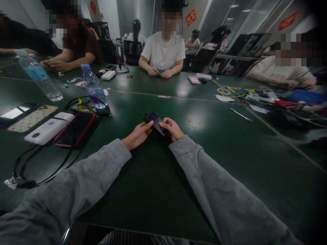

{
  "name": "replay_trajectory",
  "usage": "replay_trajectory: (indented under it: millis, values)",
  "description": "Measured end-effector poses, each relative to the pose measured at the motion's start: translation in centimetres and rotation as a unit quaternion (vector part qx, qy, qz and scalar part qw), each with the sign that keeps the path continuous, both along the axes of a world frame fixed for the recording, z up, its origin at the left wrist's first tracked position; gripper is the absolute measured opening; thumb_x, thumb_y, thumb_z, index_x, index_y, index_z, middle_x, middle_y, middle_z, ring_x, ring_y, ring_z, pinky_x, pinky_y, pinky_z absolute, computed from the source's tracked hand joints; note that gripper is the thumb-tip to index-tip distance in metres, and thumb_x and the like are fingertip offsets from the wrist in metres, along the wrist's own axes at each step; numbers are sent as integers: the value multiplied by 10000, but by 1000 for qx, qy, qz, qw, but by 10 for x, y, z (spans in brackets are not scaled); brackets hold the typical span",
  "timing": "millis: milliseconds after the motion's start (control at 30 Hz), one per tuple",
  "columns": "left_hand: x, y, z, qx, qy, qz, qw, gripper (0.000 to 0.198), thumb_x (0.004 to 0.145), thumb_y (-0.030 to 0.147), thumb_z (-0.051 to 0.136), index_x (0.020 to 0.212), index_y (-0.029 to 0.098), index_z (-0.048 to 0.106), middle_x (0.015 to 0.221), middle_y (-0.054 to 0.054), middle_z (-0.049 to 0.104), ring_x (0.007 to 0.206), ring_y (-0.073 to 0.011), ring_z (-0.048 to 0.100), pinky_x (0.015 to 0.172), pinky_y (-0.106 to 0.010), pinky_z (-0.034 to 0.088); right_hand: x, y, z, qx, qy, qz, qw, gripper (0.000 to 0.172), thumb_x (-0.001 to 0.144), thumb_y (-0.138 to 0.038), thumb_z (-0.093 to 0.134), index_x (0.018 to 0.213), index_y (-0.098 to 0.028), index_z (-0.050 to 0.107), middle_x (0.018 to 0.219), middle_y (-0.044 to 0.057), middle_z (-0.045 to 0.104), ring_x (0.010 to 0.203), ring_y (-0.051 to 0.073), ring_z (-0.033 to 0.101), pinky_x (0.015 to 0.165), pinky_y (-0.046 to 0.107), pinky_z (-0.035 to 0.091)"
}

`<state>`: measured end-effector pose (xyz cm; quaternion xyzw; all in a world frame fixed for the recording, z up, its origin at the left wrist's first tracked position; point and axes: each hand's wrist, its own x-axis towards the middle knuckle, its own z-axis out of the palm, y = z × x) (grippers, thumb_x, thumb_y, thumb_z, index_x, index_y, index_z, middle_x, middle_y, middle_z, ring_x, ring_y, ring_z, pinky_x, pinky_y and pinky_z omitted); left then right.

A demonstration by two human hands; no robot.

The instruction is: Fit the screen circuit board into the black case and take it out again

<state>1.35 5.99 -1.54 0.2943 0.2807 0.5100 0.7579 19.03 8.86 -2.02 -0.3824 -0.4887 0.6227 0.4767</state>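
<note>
Between my hands is a small dark handheld device (155, 119) with a little screen and several buttons, tilted over the green table (153, 180). My left hand (139, 134) grips its left side, the thumb lying by the screen's lower edge. On the other side, my right hand (173, 129) is closed around the device with its thumb on the button area. The fingers underneath are partly hidden. I cannot make out what the screen shows.
To the left lie a red-edged phone (75, 129), a white power bank (49, 128), a patterned phone case (33, 118) and a black cable (68, 153). Two water bottles (94, 88) stand behind them. A wrench (240, 114) and tangled cables (270, 98) lie right. People sit opposite.
</note>
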Motion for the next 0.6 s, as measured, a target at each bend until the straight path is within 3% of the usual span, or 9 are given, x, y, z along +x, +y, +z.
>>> replay_trajectory:
  millis: [33,167,433,600]
  values:
    - [-3,2,0,-30,-15,-15,999,247,814,352,731,967,161,697,967,-41,706,941,-145,624,992,-302,394,0,0,0,2,-6,6,1000,535,544,-458,875,780,-237,449,713,-66,565,604,101,543,545,244,429]
    - [-11,5,5,-139,-64,-52,987,503,876,610,545,827,131,688,829,-82,711,854,-186,644,929,-339,436,0,2,-2,40,-42,30,998,507,543,-456,872,752,-221,474,706,-65,540,634,94,525,592,248,419]
    - [-14,4,9,-177,-99,-44,978,404,927,493,529,824,124,658,792,-89,711,805,-191,666,872,-350,471,-7,3,-9,92,-104,10,990,515,598,-584,788,823,-233,487,747,-40,550,693,137,547,681,311,456]
    - [-14,3,10,-169,-109,-37,979,380,939,474,511,880,124,645,831,-94,713,833,-198,674,863,-351,487,-10,-2,-15,176,-192,-35,965,448,750,-607,656,954,-235,510,873,13,599,801,183,580,780,373,473]
